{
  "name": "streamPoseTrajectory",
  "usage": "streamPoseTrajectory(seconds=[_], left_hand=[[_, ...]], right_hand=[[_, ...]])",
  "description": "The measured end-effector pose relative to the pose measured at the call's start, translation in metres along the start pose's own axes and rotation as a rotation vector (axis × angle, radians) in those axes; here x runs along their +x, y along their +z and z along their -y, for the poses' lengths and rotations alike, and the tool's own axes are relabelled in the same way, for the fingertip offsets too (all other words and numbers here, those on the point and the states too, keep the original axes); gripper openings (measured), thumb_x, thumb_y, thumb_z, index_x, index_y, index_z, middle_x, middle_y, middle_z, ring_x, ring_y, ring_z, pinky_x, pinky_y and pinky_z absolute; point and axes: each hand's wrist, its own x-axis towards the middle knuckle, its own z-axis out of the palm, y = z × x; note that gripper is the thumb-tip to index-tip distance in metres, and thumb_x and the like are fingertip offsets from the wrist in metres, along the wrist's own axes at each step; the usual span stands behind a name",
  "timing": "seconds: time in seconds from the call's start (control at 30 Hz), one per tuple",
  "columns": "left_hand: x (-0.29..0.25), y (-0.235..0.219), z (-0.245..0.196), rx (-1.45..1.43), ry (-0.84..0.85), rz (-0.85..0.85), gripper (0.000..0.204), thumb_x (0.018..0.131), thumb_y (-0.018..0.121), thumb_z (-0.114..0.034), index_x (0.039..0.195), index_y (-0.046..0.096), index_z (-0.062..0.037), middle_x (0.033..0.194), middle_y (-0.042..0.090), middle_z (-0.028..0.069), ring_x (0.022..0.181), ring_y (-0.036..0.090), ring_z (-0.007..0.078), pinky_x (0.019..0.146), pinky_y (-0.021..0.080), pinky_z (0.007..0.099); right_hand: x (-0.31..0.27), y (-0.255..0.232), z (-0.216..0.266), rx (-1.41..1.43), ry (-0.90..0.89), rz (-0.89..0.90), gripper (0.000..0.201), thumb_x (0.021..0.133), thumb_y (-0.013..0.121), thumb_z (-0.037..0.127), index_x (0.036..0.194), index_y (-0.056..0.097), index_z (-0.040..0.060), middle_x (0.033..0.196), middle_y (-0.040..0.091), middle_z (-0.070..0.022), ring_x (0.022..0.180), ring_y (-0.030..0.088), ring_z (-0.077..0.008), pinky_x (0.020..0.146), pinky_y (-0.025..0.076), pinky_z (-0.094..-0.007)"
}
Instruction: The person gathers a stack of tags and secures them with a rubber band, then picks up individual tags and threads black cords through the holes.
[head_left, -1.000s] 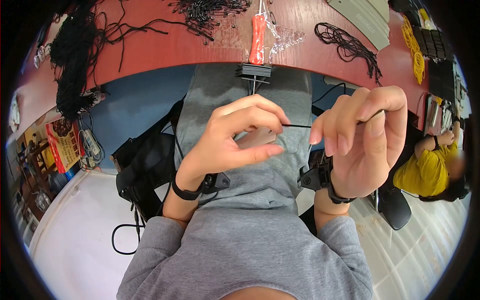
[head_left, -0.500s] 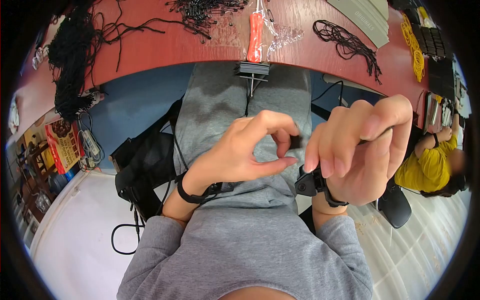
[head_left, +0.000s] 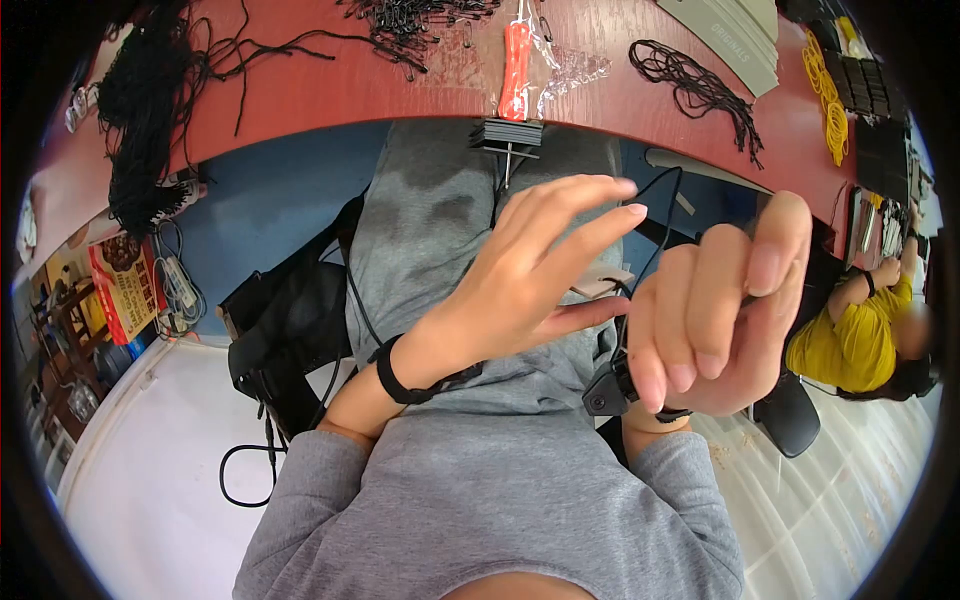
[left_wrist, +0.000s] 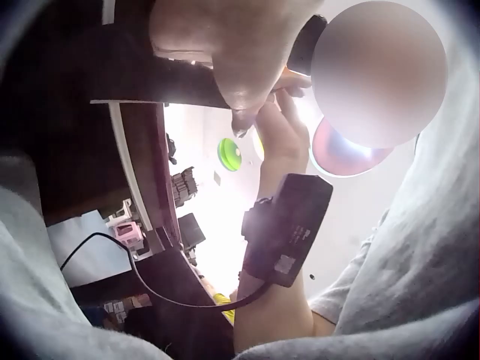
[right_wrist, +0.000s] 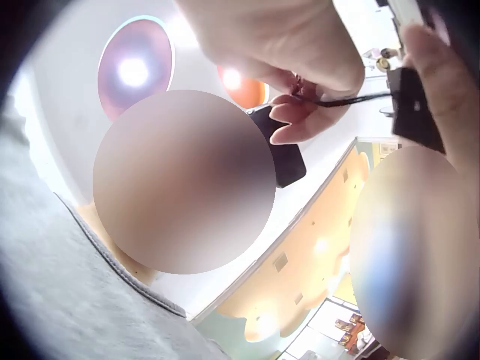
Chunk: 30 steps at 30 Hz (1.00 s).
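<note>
My right hand [head_left: 715, 310] has curled fingers and pinches a thin black cord [right_wrist: 349, 100], seen best in the right wrist view. The cord runs straight across to a small flat black piece [right_wrist: 415, 112] beside my left hand. Over my lap, my left hand [head_left: 525, 275] reaches toward the right one, its upper fingers long and straight and the thumb apart below them. One digit of that hand overlaps the black piece in the right wrist view; its other fingers are hidden. Both hands are off the table, their tips close together.
On the red table [head_left: 300, 95] lie a heap of black cords [head_left: 150, 110], black safety pins [head_left: 400, 30] and a looped black cord bundle [head_left: 695, 85]. A red-handled tool [head_left: 515, 75] points at me, black plates [head_left: 507, 135] at its shaft. A person in yellow [head_left: 845, 340] sits right.
A second ago the cord was taut between the two hands. My left hand curled at half a second, then straightened its fingers and moved right. The right hand has turned, fingers lower and more curled.
</note>
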Motion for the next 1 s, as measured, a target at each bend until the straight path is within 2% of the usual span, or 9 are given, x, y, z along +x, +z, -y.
streamPoseTrajectory(seconds=[0.1,0.17,0.27,0.37,0.6,0.67,0.73,0.93,1.0], left_hand=[[-0.005,-0.003,0.000,-0.113,-0.031,0.064,0.051,0.069,0.078,-0.006,0.116,0.059,-0.0057,0.107,0.064,0.0094,0.102,0.062,0.0288,0.083,0.050,0.0402],[-0.008,-0.013,-0.005,-0.337,-0.224,0.238,0.042,0.069,0.076,-0.003,0.108,0.061,-0.0053,0.091,0.066,0.0083,0.083,0.066,0.0268,0.072,0.052,0.0332],[-0.007,-0.013,-0.003,-0.476,-0.209,0.207,0.034,0.072,0.075,-0.001,0.103,0.062,-0.0051,0.082,0.065,0.0078,0.069,0.065,0.0244,0.060,0.049,0.0283],[0.002,-0.018,-0.005,-0.359,-0.092,0.194,0.038,0.074,0.078,-0.004,0.107,0.060,-0.0012,0.080,0.063,0.0101,0.063,0.060,0.0201,0.057,0.047,0.0308],[-0.003,-0.019,-0.003,-0.429,-0.077,0.224,0.042,0.074,0.082,-0.014,0.109,0.061,-0.0061,0.089,0.063,0.0134,0.066,0.061,0.0204,0.055,0.048,0.0302],[-0.005,-0.013,0.003,-0.465,-0.004,0.124,0.042,0.074,0.083,-0.015,0.110,0.061,-0.0074,0.093,0.064,0.0149,0.069,0.062,0.0203,0.056,0.049,0.0283],[-0.007,-0.012,0.006,-0.449,0.009,0.138,0.043,0.074,0.083,-0.015,0.110,0.061,-0.0073,0.093,0.064,0.0149,0.070,0.062,0.0202,0.056,0.049,0.0277],[-0.007,-0.019,0.004,-0.377,-0.014,0.180,0.040,0.071,0.084,-0.015,0.104,0.064,-0.0062,0.092,0.064,0.0135,0.070,0.062,0.0191,0.056,0.048,0.0257],[-0.009,-0.022,0.004,-0.338,-0.017,0.193,0.037,0.071,0.083,-0.016,0.102,0.066,-0.0058,0.092,0.063,0.0130,0.070,0.062,0.0187,0.055,0.047,0.0251]], right_hand=[[-0.002,0.002,-0.004,0.061,0.014,-0.011,0.011,0.106,0.032,0.015,0.101,0.033,0.0052,0.064,0.043,-0.0055,0.050,0.045,-0.0136,0.038,0.050,-0.0266],[-0.002,-0.001,-0.003,0.023,-0.027,-0.022,0.013,0.107,0.031,0.016,0.101,0.034,0.0050,0.064,0.043,-0.0047,0.050,0.043,-0.0128,0.038,0.049,-0.0254],[-0.002,-0.004,0.005,0.026,-0.059,-0.115,0.015,0.107,0.030,0.018,0.101,0.035,0.0055,0.065,0.040,-0.0023,0.051,0.038,-0.0120,0.040,0.045,-0.0242],[-0.003,-0.009,0.008,-0.007,-0.077,-0.116,0.015,0.107,0.029,0.018,0.101,0.036,0.0058,0.065,0.039,-0.0020,0.052,0.038,-0.0118,0.042,0.044,-0.0239],[-0.002,-0.013,0.011,-0.057,-0.075,-0.151,0.016,0.107,0.029,0.018,0.100,0.036,0.0058,0.065,0.039,-0.0016,0.053,0.036,-0.0114,0.042,0.041,-0.0235],[-0.003,-0.016,0.012,-0.070,-0.082,-0.155,0.015,0.107,0.029,0.018,0.101,0.037,0.0055,0.066,0.038,-0.0015,0.053,0.036,-0.0111,0.043,0.040,-0.0234],[-0.003,-0.018,0.013,-0.082,-0.087,-0.158,0.015,0.107,0.029,0.018,0.102,0.037,0.0053,0.066,0.038,-0.0014,0.054,0.035,-0.0109,0.043,0.040,-0.0233],[-0.008,-0.029,0.017,-0.033,-0.074,-0.094,0.010,0.106,0.032,0.014,0.105,0.036,0.0052,0.068,0.033,0.0012,0.055,0.029,-0.0075,0.043,0.028,-0.0223],[-0.012,-0.022,0.020,0.229,0.040,-0.238,0.016,0.106,0.037,0.019,0.105,0.037,0.0036,0.061,0.031,0.0032,0.048,0.024,-0.0055,0.042,0.019,-0.0238]])
